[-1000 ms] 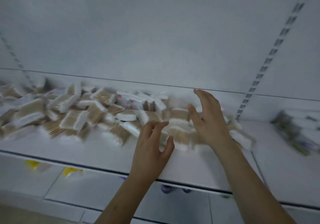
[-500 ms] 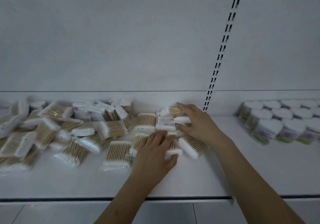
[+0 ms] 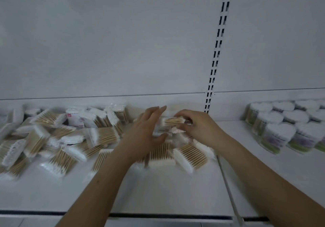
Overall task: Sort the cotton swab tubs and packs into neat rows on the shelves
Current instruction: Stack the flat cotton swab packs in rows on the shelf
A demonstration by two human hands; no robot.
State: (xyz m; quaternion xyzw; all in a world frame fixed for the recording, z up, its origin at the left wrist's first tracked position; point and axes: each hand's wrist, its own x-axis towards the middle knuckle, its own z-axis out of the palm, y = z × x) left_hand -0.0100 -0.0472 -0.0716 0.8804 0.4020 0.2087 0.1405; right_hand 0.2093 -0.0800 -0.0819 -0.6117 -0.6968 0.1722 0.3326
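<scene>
Shelf (image 3: 158, 191), left to right: loose swab packs (image 3: 58, 138) lying jumbled at left and centre; left hand (image 3: 144, 131) hovering, fingers spread, gripping nothing; right hand (image 3: 198, 126) pinching one pack (image 3: 173, 121) at centre; heart-lidded tubs (image 3: 284, 126) standing in rows at right.

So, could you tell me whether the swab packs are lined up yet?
Not yet: the swab packs lie jumbled, overlapping at mixed angles.
</scene>
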